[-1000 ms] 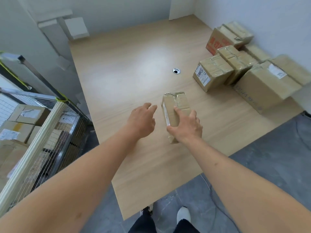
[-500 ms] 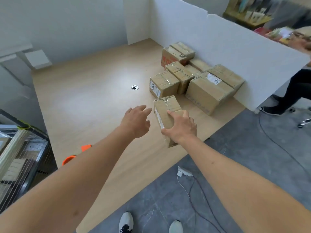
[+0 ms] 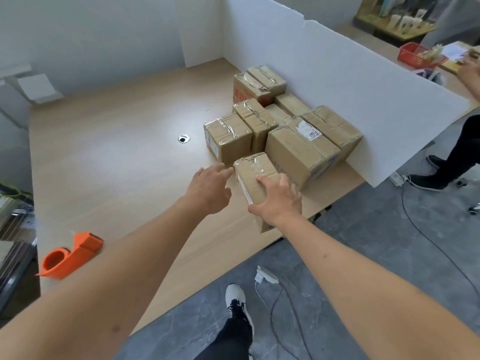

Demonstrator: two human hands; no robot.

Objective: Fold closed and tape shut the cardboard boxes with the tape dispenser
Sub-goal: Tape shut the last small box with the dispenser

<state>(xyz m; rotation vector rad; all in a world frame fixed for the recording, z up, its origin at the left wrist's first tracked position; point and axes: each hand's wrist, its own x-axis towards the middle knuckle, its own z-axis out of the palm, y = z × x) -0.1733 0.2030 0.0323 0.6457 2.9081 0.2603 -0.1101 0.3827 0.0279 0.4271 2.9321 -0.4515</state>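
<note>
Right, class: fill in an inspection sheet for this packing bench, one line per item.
Surface: wooden table, cable hole.
Job's things: taped small box beside the stacked boxes; orange tape dispenser lying apart.
Clutter: nothing seen.
Grippers: right hand grips the small box; left hand open beside it.
Cables: power strip and cords on floor.
Surroundings: white partition, another person's legs.

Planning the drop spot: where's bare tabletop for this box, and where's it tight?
Free: the wide stretch of table between the cable hole and the tape dispenser. Crowded: the taped box stack against the white partition, where the right hand holds the small box.
</note>
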